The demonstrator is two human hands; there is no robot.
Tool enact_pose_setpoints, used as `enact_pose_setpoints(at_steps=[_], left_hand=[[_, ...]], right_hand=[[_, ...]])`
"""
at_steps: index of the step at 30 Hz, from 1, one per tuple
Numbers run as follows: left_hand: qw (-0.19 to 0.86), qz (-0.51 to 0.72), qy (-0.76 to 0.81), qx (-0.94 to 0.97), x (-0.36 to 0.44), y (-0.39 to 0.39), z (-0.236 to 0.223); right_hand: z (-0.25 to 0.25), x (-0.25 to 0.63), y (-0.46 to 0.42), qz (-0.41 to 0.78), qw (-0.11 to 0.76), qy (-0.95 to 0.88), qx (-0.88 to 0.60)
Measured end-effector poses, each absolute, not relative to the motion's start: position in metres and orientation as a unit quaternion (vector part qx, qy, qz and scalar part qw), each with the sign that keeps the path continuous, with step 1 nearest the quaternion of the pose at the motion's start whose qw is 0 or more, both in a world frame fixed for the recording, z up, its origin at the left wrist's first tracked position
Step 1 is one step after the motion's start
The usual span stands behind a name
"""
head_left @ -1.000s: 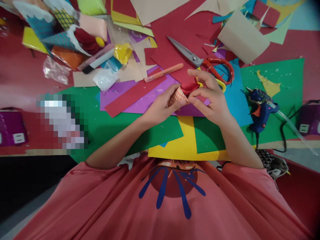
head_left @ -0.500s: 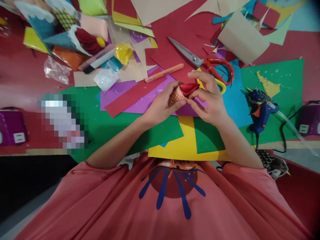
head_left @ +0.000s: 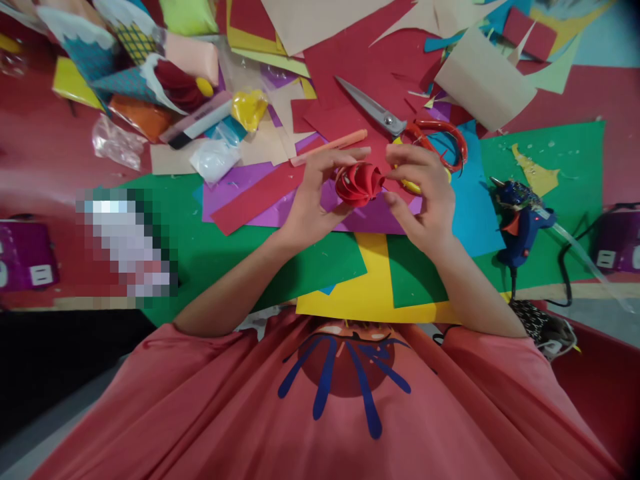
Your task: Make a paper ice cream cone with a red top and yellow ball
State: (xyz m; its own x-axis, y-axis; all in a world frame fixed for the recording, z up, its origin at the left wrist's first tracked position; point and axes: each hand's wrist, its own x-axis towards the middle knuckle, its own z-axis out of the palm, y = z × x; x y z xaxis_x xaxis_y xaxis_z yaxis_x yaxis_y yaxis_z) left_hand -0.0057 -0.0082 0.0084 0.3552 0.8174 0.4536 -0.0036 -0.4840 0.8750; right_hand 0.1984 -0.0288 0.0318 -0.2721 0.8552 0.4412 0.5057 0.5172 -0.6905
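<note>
A small paper ice cream cone with pleated red paper (head_left: 359,185) in its mouth is turned so that the red folds face me. My left hand (head_left: 314,193) holds it from the left, thumb below and fingers above; the checked cone part is mostly hidden. Just right of the red folds, my right hand (head_left: 423,193) has its thumb and fingers spread apart, with nothing visible between them. Its fingertips are very close to the folds; whether they touch I cannot tell. Beyond that hand lie red-handled scissors (head_left: 395,121), and an orange marker (head_left: 333,145) lies behind the left fingers.
Blue paper cones (head_left: 127,83) and clay packets stand at the upper left. Coloured sheets and scraps cover the table, among them a green sheet (head_left: 240,267) and a curled beige piece (head_left: 487,80). A blue glue gun (head_left: 525,230) with its cord lies at the right.
The cone has turned in my left hand, so its red folded top now faces me instead of its checked side. My right hand's fingers have spread and come off it or nearly so.
</note>
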Motion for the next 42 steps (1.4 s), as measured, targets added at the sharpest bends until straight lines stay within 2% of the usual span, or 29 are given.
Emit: enact_pose_setpoints(at_steps=[5,13,16,20,23,26,31,36,42], left_hand=[[0.399,0.479,0.302,0.721,-0.004,-0.007,0.001],[0.515,0.451,0.331,0.649,-0.002,-0.010,-0.001],[0.512,0.446,0.348,0.647,-0.002,-0.009,0.003],[0.507,0.420,0.382,0.649,-0.002,-0.008,0.015],[0.517,0.408,0.373,0.653,-0.001,-0.009,0.018],[0.527,0.420,0.341,0.655,0.000,-0.010,0.013],[0.527,0.378,0.384,0.657,-0.002,-0.011,0.008],[0.575,0.406,0.325,0.632,-0.004,-0.011,0.013],[0.651,0.410,0.298,0.564,0.002,-0.012,0.012]], right_hand=[[0.023,0.192,-0.034,0.286,0.366,-0.757,-0.459],[0.016,0.189,-0.031,0.317,0.389,-0.738,-0.452],[0.017,0.186,-0.033,0.436,0.391,-0.677,-0.445],[0.022,0.178,-0.038,0.633,0.348,-0.561,-0.405],[0.024,0.174,-0.040,0.685,0.328,-0.528,-0.380],[0.023,0.173,-0.040,0.701,0.311,-0.521,-0.377],[0.025,0.173,-0.039,0.707,0.301,-0.518,-0.376],[0.026,0.173,-0.039,0.719,0.296,-0.500,-0.382],[0.011,0.170,-0.043,0.610,0.319,-0.576,-0.441]])
